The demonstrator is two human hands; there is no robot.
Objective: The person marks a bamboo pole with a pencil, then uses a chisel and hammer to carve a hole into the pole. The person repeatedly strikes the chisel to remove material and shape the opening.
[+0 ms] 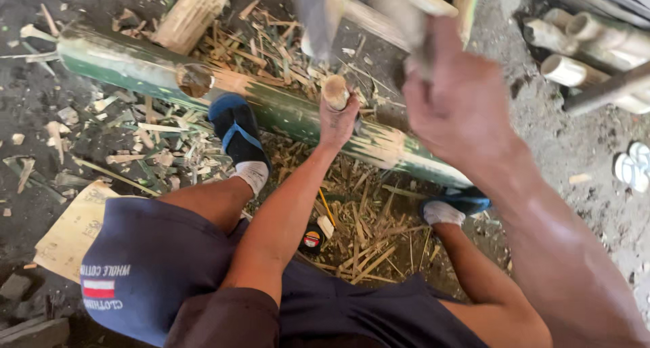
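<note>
**Bamboo pole pinned under two feet, chisel on top, mallet raised**

Bamboo comes first: the long green pole [271, 111] lies across the dirt ground [40, 111], held down by the left foot [237, 135] and the right foot [450, 206]. It looks heavy, stiff and smooth, so I think it can roll; its cut ends may be sharp. The right hand [464, 97] is raised and blurred, its fingers closed around the handle of a wooden mallet [379, 9], which seems solid and weighty. The left hand [338, 118] is wrapped around a round wooden handle [334, 91] standing upright on the pole, held just below its top. Pale splinters [365, 246] cover the ground.
</note>
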